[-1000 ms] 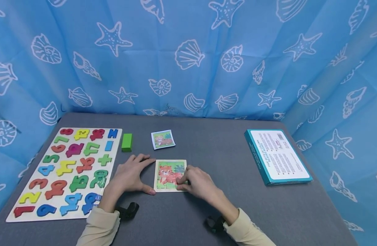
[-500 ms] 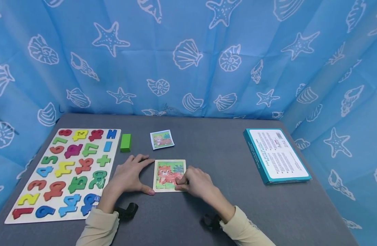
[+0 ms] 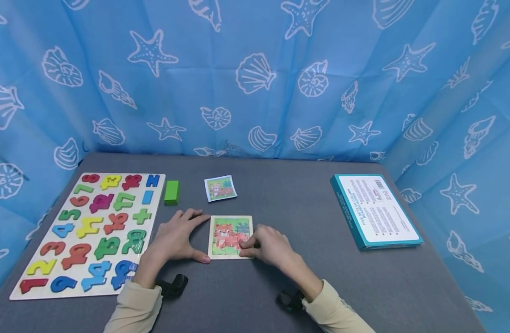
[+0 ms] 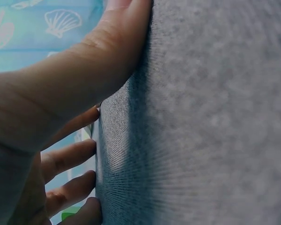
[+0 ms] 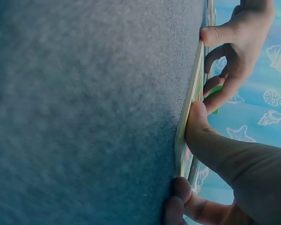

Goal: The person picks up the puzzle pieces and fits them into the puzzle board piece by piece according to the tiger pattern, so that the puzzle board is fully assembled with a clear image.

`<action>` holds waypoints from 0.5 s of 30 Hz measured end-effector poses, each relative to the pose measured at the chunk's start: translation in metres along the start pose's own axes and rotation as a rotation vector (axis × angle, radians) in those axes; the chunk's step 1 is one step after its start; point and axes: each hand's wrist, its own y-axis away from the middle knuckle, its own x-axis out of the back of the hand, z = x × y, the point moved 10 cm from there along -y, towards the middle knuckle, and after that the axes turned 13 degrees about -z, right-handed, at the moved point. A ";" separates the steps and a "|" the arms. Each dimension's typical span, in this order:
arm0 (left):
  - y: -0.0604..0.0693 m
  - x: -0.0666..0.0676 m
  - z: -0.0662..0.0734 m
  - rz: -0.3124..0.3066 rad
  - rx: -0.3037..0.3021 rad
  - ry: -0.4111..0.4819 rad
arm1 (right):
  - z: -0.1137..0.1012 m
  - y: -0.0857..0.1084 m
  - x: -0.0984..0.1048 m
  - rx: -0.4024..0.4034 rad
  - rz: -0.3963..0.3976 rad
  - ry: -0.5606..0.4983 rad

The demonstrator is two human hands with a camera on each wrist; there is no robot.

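A small square tiger jigsaw puzzle in a pale wooden frame lies flat on the grey table in the head view. My left hand rests at its left side, fingers spread, with thumb and index finger touching the frame edge. At the puzzle's lower right, my right hand pinches with thumb and index finger at a puzzle piece, which they mostly cover. The right wrist view shows the right thumb on the puzzle's face and other curled fingers beside its edge. In the left wrist view, the left fingertips touch the tabletop.
A number board with colourful numerals lies left, partly behind the left forearm. A green block and a small picture card sit beyond the puzzle. A teal-edged box lies right. A blue shell-patterned curtain borders the table.
The right thumb and index finger shift slightly at the puzzle's lower right. The left hand and the puzzle frame stay in place.
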 end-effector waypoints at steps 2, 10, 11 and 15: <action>0.001 -0.002 0.001 -0.008 -0.002 0.008 | 0.001 0.000 -0.001 0.014 -0.010 0.000; 0.007 -0.010 0.005 -0.077 -0.022 0.090 | -0.005 0.006 0.000 0.121 -0.043 0.080; 0.008 -0.010 0.005 -0.088 -0.016 0.095 | -0.007 0.008 0.000 0.141 -0.036 0.109; 0.017 -0.006 0.006 -0.071 0.013 0.057 | -0.015 0.020 0.014 0.206 0.066 0.258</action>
